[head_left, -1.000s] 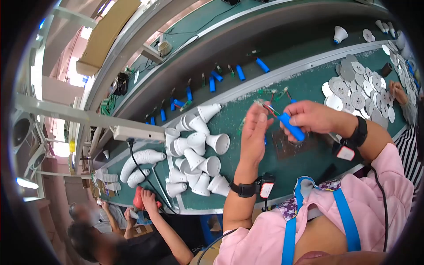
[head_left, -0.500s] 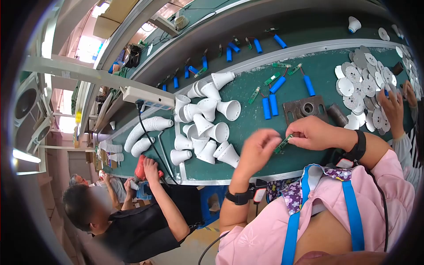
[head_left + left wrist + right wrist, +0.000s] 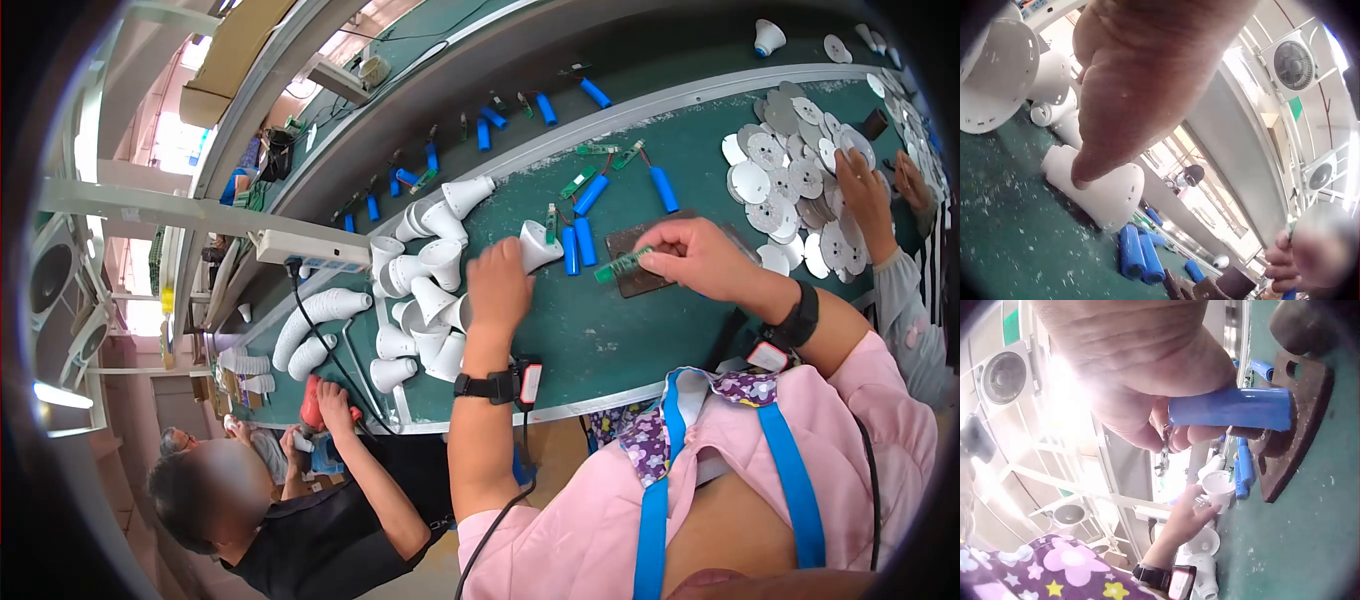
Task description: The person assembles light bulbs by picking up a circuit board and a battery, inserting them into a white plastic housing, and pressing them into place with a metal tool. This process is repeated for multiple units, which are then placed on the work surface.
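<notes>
My left hand (image 3: 500, 290) grips a white cone-shaped bulb housing (image 3: 542, 246) beside the pile of housings. In the left wrist view the housing (image 3: 1094, 187) lies tilted under a finger, its wide rim facing away; the other fingers are hidden. My right hand (image 3: 697, 260) pinches a small green circuit board (image 3: 616, 268) between thumb and finger. A blue cylindrical battery (image 3: 1229, 409) lies along the curled fingers of that same hand. Below it is a brown metal plate (image 3: 632, 288) on the green bench. Several wired batteries (image 3: 663, 190) with boards lie just behind.
White housings (image 3: 440, 260) are piled at the left, and silver discs (image 3: 800, 180) at the right, where another person's hands (image 3: 868, 200) are. More batteries (image 3: 484, 134) line the back ledge. A person in black (image 3: 330, 520) holds a red tool (image 3: 312, 405).
My left hand has left the circuit board, moved left to the pile and taken hold of a housing. My right hand keeps the board and battery, now held farther forward over the plate.
</notes>
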`<state>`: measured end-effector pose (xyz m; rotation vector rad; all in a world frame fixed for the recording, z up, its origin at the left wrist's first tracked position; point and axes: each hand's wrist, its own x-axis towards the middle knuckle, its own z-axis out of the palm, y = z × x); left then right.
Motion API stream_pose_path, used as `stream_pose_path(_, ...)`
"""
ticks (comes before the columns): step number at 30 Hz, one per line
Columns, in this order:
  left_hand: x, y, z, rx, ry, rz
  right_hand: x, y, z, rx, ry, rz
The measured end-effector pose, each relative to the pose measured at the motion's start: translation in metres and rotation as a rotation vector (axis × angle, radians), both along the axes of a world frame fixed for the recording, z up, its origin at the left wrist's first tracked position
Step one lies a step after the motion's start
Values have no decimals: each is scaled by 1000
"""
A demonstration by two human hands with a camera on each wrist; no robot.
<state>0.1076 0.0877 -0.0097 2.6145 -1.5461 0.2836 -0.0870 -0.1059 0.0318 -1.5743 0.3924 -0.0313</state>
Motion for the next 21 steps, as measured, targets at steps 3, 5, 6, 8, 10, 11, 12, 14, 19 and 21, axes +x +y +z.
stream_pose_path(3,-6,-6,-11,-11,277,68,9,-2,-8,-23,-42,-46)
stream_pose_path(5,-10,-2,-6,-107,296,53,10,-7,-8,-22,-35,-75)
stream_pose_path(6,-14,1,-4,-205,315,43,10,-10,-7,-15,-26,-116)
stream_pose_path(8,-36,7,14,-408,681,80,10,-12,-7,-2,-15,-160)
stream_pose_path(10,-63,12,29,-611,1052,133,10,-12,-5,30,-8,-134)
stream_pose_path(11,-78,13,32,-675,1208,103,9,-9,-4,34,0,-126)
stream_pose_path(12,-91,14,32,-741,1362,71,9,-5,-3,63,-7,-81)
stream_pose_path(14,-108,14,26,-758,1512,58,4,0,-7,97,-7,-38)
stream_pose_path(19,-125,7,15,-740,1511,119,-9,2,-5,65,97,187)
stream_pose_path(21,-128,4,14,-779,1510,108,-13,4,-3,118,147,139)
